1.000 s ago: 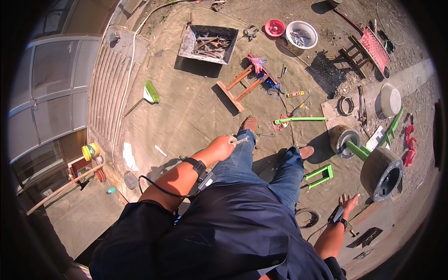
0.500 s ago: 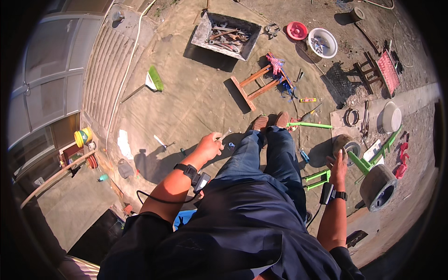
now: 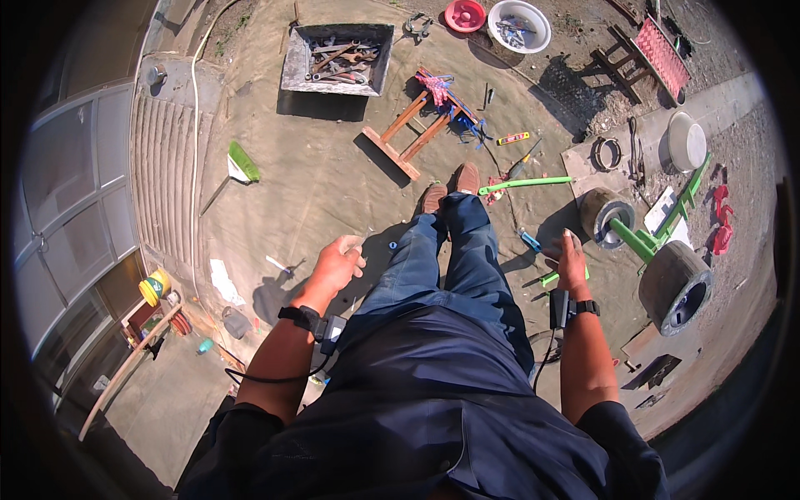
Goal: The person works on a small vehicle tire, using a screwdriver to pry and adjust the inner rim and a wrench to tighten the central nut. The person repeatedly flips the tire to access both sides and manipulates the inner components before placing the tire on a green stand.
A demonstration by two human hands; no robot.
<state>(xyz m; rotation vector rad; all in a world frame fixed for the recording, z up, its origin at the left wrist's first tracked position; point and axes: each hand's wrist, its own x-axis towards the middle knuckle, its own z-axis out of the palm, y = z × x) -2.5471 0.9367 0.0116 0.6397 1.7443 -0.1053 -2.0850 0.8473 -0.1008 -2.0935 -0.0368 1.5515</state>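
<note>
My left hand (image 3: pixel 340 261) hangs in the air left of my knees, its fingers curled together. Whatever they may hold is too small to make out. On the other side, my right hand (image 3: pixel 570 258) hangs with fingers stretched out and nothing in it. Closest to it are a small blue object (image 3: pixel 530 242) on the ground and a green metal axle frame (image 3: pixel 637 243) with two thick dark wheels (image 3: pixel 673 287). A separate green bar (image 3: pixel 529 182) lies just beyond my right shoe (image 3: pixel 467 177).
Ahead stand a metal tray (image 3: pixel 296 62) of wrenches and a low wooden stool (image 3: pixel 396 154). A white basin (image 3: pixel 540 25) and a red bowl (image 3: pixel 464 15) sit farther off. A yellow-handled screwdriver (image 3: pixel 523 161) lies near the green bar. A green broom (image 3: pixel 242 162) lies at left.
My view has shifted, so the tray, stool and basins sit higher and farther left. My right hand no longer overlaps the nearer wheel. The left hand stays curled.
</note>
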